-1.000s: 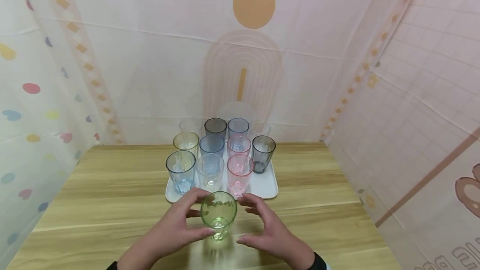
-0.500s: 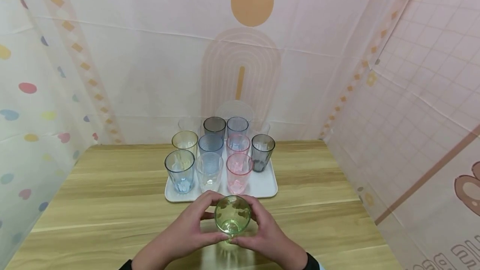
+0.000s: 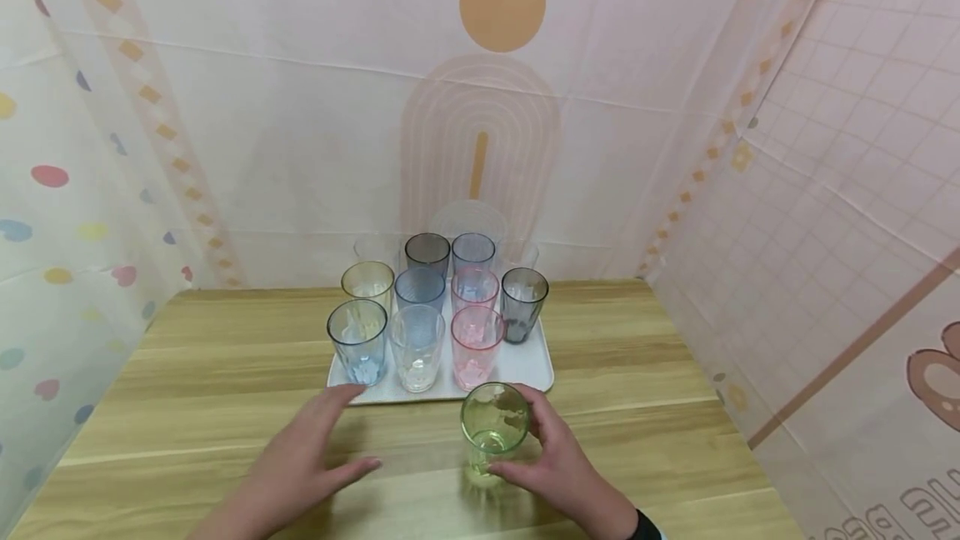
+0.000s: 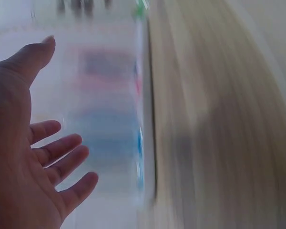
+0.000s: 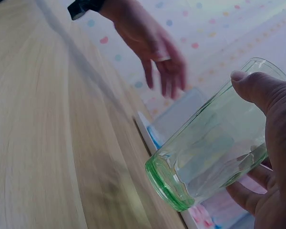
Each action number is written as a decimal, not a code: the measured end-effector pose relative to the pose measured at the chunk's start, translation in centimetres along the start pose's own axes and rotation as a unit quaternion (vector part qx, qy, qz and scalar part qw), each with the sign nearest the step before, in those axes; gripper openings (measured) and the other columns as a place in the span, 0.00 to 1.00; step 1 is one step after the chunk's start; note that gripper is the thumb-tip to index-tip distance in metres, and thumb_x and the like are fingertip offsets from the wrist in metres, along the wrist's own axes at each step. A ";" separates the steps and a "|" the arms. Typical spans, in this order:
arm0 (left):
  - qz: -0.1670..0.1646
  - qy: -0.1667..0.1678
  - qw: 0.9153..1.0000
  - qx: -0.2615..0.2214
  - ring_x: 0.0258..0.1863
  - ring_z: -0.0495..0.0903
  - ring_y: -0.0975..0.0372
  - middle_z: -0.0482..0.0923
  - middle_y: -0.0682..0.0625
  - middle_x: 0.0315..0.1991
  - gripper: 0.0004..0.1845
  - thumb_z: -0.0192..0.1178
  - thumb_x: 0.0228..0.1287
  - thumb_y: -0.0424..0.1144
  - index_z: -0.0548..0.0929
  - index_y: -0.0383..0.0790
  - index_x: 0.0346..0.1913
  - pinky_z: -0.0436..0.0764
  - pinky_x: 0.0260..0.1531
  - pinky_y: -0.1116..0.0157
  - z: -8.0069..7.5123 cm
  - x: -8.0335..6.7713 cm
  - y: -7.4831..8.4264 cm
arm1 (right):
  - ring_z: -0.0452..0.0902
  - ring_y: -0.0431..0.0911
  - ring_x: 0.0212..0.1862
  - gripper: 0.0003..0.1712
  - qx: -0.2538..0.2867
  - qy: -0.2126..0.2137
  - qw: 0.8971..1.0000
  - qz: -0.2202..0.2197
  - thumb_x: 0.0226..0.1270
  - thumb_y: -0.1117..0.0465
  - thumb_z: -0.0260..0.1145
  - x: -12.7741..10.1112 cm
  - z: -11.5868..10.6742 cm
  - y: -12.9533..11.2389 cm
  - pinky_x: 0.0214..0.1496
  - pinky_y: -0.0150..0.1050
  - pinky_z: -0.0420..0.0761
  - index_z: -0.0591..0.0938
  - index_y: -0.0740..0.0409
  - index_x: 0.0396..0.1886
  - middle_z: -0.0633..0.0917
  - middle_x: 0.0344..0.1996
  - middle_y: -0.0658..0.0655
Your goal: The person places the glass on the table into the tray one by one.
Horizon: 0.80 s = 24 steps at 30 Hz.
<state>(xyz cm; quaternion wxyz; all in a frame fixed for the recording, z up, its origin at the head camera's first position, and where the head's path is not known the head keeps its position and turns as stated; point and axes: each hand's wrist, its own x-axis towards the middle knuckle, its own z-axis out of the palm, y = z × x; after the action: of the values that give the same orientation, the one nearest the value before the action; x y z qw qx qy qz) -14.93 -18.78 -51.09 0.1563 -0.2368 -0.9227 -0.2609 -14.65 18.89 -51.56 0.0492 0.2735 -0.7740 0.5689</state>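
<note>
Green cup (image 3: 494, 423) upright, mouth up; right hand (image 3: 558, 465) grips it, left hand (image 3: 288, 473) spread.

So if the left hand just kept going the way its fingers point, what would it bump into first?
Probably the white tray: the left hand is open with fingers aimed at its near-left corner, and the blue cup stands just behind that edge. Its height above the table is hard to judge.

Green glass (image 3: 495, 421), white tray (image 3: 532, 372) of blue, pink, grey and yellow glasses, light wood-grain table (image 3: 652, 407)
</note>
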 end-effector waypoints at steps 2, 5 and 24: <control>-0.011 0.018 0.999 0.031 0.69 0.79 0.42 0.78 0.40 0.72 0.52 0.85 0.57 0.59 0.74 0.37 0.78 0.78 0.65 0.36 -0.7 -0.8 -1.8 | 0.84 0.60 0.66 0.55 -0.004 0.009 1.000 0.014 0.56 0.64 0.90 -0.3 -0.5 0.1 0.71 0.49 0.83 0.70 0.50 0.81 0.86 0.68 0.56; -0.025 0.036 0.998 0.055 0.67 0.78 0.35 0.77 0.33 0.71 0.54 0.86 0.55 0.58 0.74 0.33 0.77 0.77 0.62 0.32 -1.7 -1.9 -4.3 | 0.84 0.59 0.66 0.56 -0.007 0.023 0.999 0.032 0.55 0.64 0.90 -0.7 -1.1 0.1 0.71 0.47 0.83 0.71 0.50 0.81 0.85 0.68 0.55; -0.068 0.028 0.993 0.093 0.73 0.69 0.30 0.69 0.25 0.76 0.57 0.80 0.61 0.62 0.68 0.26 0.81 0.53 0.86 0.42 -2.1 -4.1 -7.7 | 0.77 0.58 0.75 0.51 -0.030 0.070 0.995 0.071 0.63 0.64 0.86 2.7 -6.0 2.2 0.78 0.56 0.75 0.69 0.54 0.82 0.81 0.74 0.60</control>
<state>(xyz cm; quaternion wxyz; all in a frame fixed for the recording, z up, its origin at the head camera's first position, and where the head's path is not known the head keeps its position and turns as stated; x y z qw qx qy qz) -15.13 -27.19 -54.18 0.1851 -0.1507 -0.9523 -0.1903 -19.43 23.83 -50.31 0.0710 0.1758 -0.8028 0.5653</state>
